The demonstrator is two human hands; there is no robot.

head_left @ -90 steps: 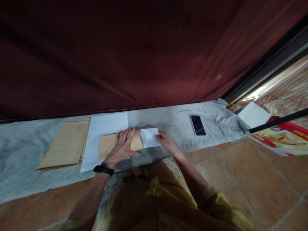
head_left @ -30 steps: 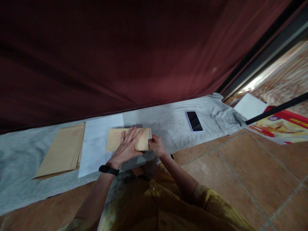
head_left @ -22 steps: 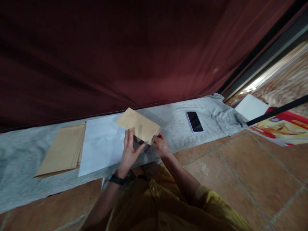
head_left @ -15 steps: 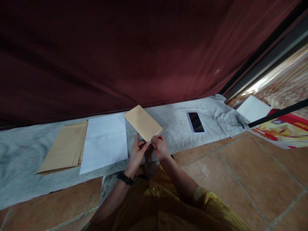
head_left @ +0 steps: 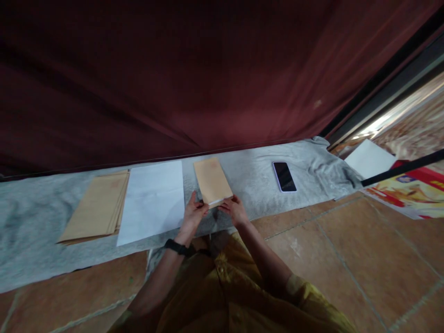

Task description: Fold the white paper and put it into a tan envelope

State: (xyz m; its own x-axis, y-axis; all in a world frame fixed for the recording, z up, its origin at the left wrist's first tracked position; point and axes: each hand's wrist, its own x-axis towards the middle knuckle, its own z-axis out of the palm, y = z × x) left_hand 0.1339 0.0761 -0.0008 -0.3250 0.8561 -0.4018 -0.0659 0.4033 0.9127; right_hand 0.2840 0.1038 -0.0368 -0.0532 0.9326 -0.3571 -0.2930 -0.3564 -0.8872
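Observation:
Between my two hands is a brown paper envelope point(head_left: 212, 179), its near end toward me, with a thin white strip showing along that edge. My left hand point(head_left: 194, 213) grips the near left corner between thumb and fingers. At the near right corner, my right hand point(head_left: 235, 209) pinches the same edge. Left of the envelope lies a white sheet of paper point(head_left: 152, 200) on the grey cloth point(head_left: 248, 173). Beyond that sheet is a small stack of brown envelopes point(head_left: 95, 206), slightly fanned.
A phone point(head_left: 284, 176) lies face up on the cloth at the right. Behind the cloth hangs a dark red curtain point(head_left: 208, 83). A colourful printed box point(head_left: 412, 187) and a white sheet point(head_left: 369, 158) sit far right, past a dark bar point(head_left: 404, 167). Tiled floor point(head_left: 308, 249) runs along the front.
The envelope has turned from a slant to nearly straight, and its far end has swung right. Both hands have shifted with it and still hold the near edge.

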